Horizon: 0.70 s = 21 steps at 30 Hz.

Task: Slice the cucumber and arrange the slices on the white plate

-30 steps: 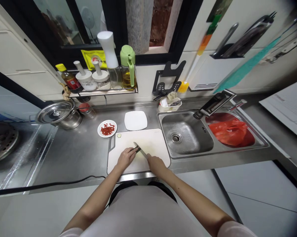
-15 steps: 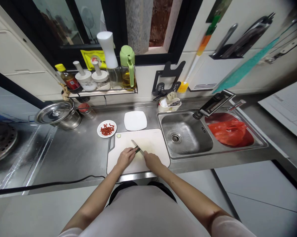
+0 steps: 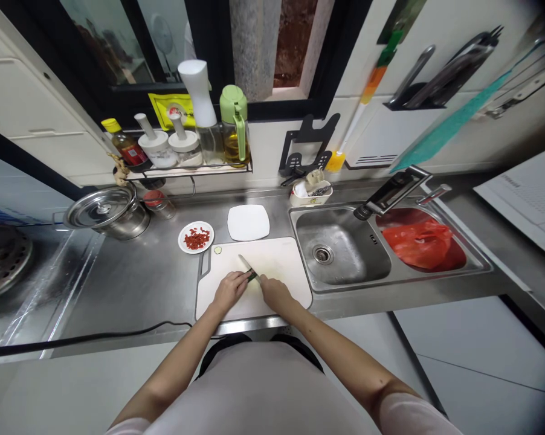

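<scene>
My right hand (image 3: 276,292) is closed round the handle of a knife (image 3: 244,261), whose blade points up and left. My left hand (image 3: 231,290) pinches a short dark green piece of cucumber (image 3: 253,275), with the blade right beside it. Both hands rest over a white cutting board (image 3: 279,257) with a grey edge. One pale slice (image 3: 217,249) lies alone at the board's top left corner. Whether the blade is in the cucumber cannot be made out.
Behind the board stand a small plate of red berries or pieces (image 3: 185,244) and a square white plate (image 3: 248,222). A steel sink (image 3: 345,241) is on the right, with a red plastic bag (image 3: 420,241) in its second basin. A lidded pot (image 3: 122,217) stands left.
My right hand and the knife have shifted slightly to the left. My left hand stays in place on the cucumber.
</scene>
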Motion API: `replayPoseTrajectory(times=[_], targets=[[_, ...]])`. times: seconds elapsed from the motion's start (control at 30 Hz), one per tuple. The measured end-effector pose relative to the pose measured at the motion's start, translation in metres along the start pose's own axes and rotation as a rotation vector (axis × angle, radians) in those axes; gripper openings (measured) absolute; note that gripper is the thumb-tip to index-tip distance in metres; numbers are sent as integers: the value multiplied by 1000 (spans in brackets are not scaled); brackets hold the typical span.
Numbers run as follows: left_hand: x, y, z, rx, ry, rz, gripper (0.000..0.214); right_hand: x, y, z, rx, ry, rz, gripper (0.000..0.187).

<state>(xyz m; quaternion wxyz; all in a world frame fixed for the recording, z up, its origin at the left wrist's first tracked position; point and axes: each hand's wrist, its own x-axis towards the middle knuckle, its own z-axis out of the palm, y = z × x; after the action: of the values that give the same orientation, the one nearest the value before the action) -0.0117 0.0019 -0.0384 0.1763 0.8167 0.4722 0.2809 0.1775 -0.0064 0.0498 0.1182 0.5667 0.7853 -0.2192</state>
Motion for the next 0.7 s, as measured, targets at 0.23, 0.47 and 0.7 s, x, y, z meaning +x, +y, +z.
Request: replayPoseTrajectory(times=[0.23, 0.47, 0.7], targets=[[2, 3, -4, -11, -9, -19, 31, 6, 1, 4, -4, -7, -19, 28], [4, 5, -8, -33, -27, -44, 31, 15, 0, 9, 34, 41, -30, 31], [3, 1, -4, -26, -19, -36, 31, 9, -1, 9, 43, 25, -3, 29]])
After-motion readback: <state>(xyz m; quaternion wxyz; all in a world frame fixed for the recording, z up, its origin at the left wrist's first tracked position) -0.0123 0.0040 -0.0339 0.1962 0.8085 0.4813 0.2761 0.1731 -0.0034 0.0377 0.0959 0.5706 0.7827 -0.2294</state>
